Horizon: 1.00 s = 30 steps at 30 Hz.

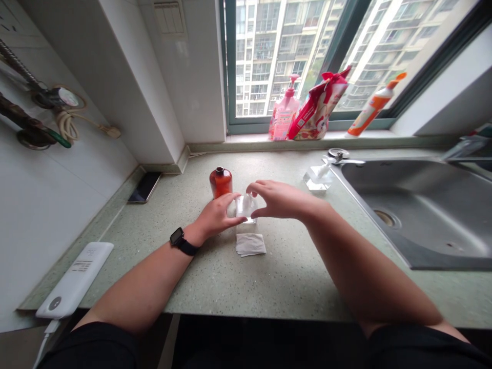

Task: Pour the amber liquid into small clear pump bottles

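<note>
A small clear square bottle [241,207] stands on the counter, gripped at its left side between the thumb and fingers of my left hand [216,215]. My right hand [277,200] curls its thumb and fingers round the whitish pump head [248,199] at the bottle's top; the exact contact is hard to make out. Just behind my left hand is an amber bottle [221,182] with an open, capless neck. In front of the clear bottle lies a folded white tissue [250,244].
A second clear pump bottle [318,178] stands by the steel sink [423,215] at right. On the sill are a pink pump bottle [283,115], a red bag [319,107] and an orange-white bottle [372,108]. At left lie a phone [145,187] and white power bank [77,279].
</note>
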Motion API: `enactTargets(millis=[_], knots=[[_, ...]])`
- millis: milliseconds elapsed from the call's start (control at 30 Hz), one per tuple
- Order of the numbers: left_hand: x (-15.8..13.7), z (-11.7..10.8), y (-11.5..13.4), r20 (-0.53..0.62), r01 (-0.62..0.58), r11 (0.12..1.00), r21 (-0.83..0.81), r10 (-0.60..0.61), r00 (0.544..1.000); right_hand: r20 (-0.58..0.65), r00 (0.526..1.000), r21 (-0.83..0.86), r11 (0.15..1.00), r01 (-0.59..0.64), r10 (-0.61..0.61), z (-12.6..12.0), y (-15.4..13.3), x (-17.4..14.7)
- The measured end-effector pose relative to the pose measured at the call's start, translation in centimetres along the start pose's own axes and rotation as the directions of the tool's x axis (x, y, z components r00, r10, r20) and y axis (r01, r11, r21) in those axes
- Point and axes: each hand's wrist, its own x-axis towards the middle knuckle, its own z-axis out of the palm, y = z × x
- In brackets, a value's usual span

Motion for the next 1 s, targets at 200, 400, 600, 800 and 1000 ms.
enactTargets(millis=[200, 400, 600, 800, 1000], knots=[[0.0, 0.1, -0.3, -0.001, 0.001, 1.0, 0.006, -0.001, 1.0, -0.082, 0.996, -0.099, 0.994, 0.035, -0.043, 1.3, -1.3, 1.2], [-0.1, 0.2, -0.3, -0.01, -0.015, 0.999, 0.033, 0.016, 1.0, -0.159, 0.986, 0.011, 0.999, 0.048, -0.046, -0.5, -0.6, 0.2], [-0.2, 0.1, 0.2, -0.036, -0.049, 0.997, 0.052, 0.051, 0.998, -0.143, 0.989, 0.004, 1.0, 0.027, -0.026, -2.0, 0.3, -0.8], [-0.3, -0.1, 0.7, -0.06, -0.072, 0.995, 0.07, 0.076, 0.995, -0.124, 0.992, -0.035, 0.999, -0.009, 0.004, -3.0, 0.8, -1.5], [-0.3, -0.2, 0.8, -0.061, -0.073, 0.994, 0.078, 0.078, 0.995, -0.166, 0.986, -0.038, 0.999, 0.013, -0.019, -3.3, 1.6, -1.8]])
